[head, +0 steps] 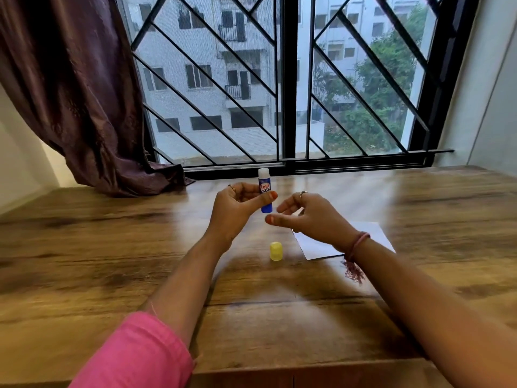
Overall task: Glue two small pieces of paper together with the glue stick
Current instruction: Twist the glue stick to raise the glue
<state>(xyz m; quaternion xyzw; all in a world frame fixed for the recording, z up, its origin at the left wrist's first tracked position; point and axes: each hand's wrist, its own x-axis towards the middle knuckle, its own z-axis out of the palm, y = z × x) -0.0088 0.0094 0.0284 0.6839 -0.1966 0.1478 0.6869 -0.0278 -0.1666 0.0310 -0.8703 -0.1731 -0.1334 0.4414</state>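
Note:
My left hand [237, 210] holds a blue glue stick [265, 189] upright above the wooden table [112, 247], thumb across its label. The stick's white glue end points up and its cap is off. That yellow cap [276, 251] stands on the table just below and between my hands. My right hand [310, 217] hovers beside the stick's lower end with fingers spread, holding nothing. White paper [375, 233] lies flat on the table under my right wrist, partly hidden by it; I cannot tell whether it is one piece or two.
A barred window [282, 79] runs along the table's far edge. A dark purple curtain [84, 93] hangs at the left and drapes onto the table's back left corner. A wall [492, 107] closes the right side.

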